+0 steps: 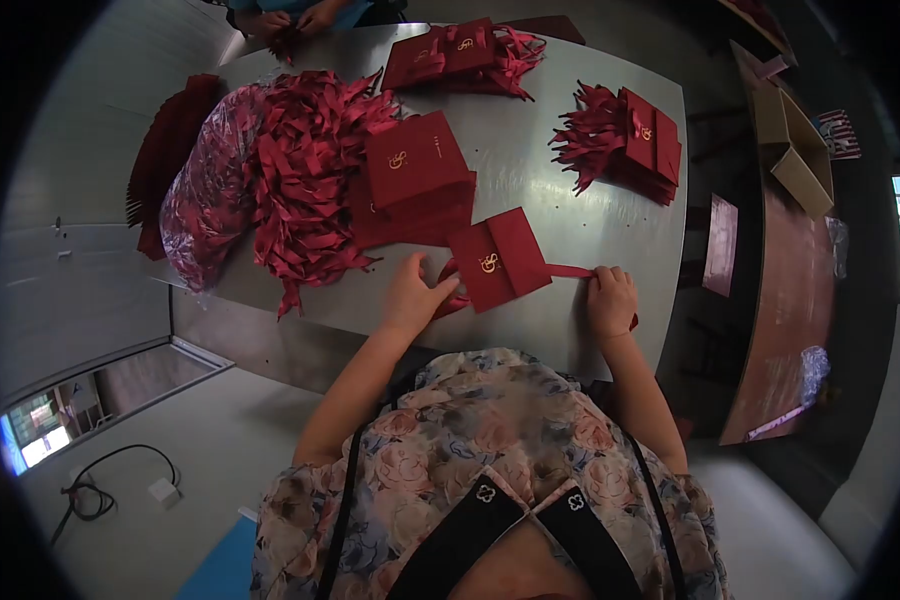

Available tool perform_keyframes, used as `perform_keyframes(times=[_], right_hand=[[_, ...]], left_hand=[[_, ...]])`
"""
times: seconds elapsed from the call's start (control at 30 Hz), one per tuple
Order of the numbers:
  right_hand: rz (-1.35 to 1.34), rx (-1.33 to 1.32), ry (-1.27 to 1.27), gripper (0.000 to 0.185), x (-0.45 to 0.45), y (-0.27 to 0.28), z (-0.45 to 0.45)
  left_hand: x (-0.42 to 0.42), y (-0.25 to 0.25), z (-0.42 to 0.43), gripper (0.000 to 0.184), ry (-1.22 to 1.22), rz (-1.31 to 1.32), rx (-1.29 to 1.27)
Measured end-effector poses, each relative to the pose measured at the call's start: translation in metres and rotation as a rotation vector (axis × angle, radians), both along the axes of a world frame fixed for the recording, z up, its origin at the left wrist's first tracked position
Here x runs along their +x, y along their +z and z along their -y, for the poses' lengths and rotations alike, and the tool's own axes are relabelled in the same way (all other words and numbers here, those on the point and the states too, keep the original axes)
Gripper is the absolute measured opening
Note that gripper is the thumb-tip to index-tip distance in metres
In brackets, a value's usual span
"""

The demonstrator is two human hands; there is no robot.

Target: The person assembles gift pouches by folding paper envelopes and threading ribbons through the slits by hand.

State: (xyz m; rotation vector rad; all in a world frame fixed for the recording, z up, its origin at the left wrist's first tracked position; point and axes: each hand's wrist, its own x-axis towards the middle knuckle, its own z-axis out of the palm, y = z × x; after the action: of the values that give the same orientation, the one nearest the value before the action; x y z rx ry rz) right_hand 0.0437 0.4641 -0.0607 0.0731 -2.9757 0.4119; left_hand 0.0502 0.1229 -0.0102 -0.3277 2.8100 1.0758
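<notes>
A dark red fabric pouch [510, 262] with a gold emblem lies tilted on the metal table in front of me. A red ribbon [570, 271] runs from its right side to my right hand [613, 300], whose fingers are closed on the ribbon's end. My left hand [420, 295] is at the pouch's left edge, thumb and fingers apart. The thumb lies by the left ribbon [450, 272], which loops beside the pouch; part of it is hidden by the hand. Just beyond stands a stack of red pouches [420, 165].
A heap of red ribbons [310, 180] spills beside a clear plastic bag [210, 190] on the left. Ribboned pouches [653, 145] are stacked at the right, more pouches [460, 55] at the back. Another person's hands [288, 22] work at the far edge. A cardboard box [795, 150] sits rightward.
</notes>
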Motion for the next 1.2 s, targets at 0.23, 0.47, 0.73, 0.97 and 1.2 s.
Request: perform_keyframes(times=[0.23,0.47,0.73,0.97,1.2], right_hand=[[0.234,0.071,-0.175,0.014,0.003,0.032,0.0],[0.075,-0.169,0.253,0.023,-0.017,0.034,0.049],[0.064,-0.283,0.258,0.012,-0.012,0.009,0.05],[0.222,-0.558,-0.043,0.014,0.004,-0.003,0.013],[0.586,-1.368,-0.373,0.012,0.003,0.044,0.011]], left_hand=[[-0.002,-0.039,0.029,0.027,-0.064,0.021,-0.018],[-0.004,-0.019,0.004,0.016,0.012,-0.152,-0.06],[-0.008,-0.066,-0.021,0.023,0.233,0.108,0.444],[-0.019,-0.03,-0.03,0.011,0.285,0.173,0.61],[-0.04,-0.039,-0.03,0.014,-0.05,0.341,0.638]])
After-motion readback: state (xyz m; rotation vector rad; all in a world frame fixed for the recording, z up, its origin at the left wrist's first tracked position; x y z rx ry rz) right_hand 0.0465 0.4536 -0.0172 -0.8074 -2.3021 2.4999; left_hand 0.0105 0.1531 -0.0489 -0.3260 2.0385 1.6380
